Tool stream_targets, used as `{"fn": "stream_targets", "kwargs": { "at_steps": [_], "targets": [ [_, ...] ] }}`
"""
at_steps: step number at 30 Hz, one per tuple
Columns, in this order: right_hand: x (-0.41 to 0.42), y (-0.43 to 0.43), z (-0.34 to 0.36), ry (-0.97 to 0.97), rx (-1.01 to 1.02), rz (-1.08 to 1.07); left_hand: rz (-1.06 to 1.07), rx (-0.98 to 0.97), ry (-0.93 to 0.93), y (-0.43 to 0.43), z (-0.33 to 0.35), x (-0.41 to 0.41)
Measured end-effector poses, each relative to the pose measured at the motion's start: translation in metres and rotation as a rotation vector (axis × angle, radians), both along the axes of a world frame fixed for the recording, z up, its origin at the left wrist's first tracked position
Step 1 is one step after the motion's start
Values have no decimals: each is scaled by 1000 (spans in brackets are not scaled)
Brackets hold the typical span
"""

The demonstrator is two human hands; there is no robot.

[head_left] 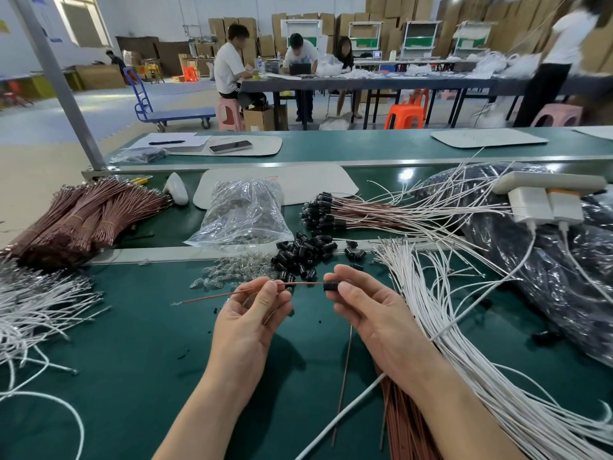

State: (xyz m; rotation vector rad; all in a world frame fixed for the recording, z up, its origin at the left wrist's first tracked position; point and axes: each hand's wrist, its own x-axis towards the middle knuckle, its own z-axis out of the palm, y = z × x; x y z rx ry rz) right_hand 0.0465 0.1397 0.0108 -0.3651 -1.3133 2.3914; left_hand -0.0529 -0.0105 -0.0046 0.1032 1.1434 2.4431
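My left hand [252,313] pinches a thin red wire [212,297] between thumb and fingertips above the green bench [139,353]. The wire runs right into a small black cap [331,287], which my right hand [368,310] grips between thumb and forefinger. The wire's free end with its metal tip sticks out to the left. Just beyond my hands lies a pile of loose black caps [302,257] and a scatter of small clear bulbs [232,270].
White wires [441,293] fan out at right, more white wires [36,307] at left. Bundled red wires [79,220] lie at far left, finished capped wires [335,210] behind. A clear bag of parts [242,210] and a charger block [547,204] sit further back. People sit at distant tables.
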Motion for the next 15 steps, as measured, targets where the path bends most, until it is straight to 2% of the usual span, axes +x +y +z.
{"fn": "stream_targets", "kwargs": {
  "at_steps": [5, 10, 15],
  "targets": [
    [-1, -1, -3, 7, 38, 23, -60, -46, 78, 2, -1, 5],
    [-5, -5, -6, 20, -30, 30, -176, -126, 132, 6, 0, 16],
    [-6, -7, -8, 28, -54, -12, -179, -104, 89, 7, 4, 17]
  ]
}}
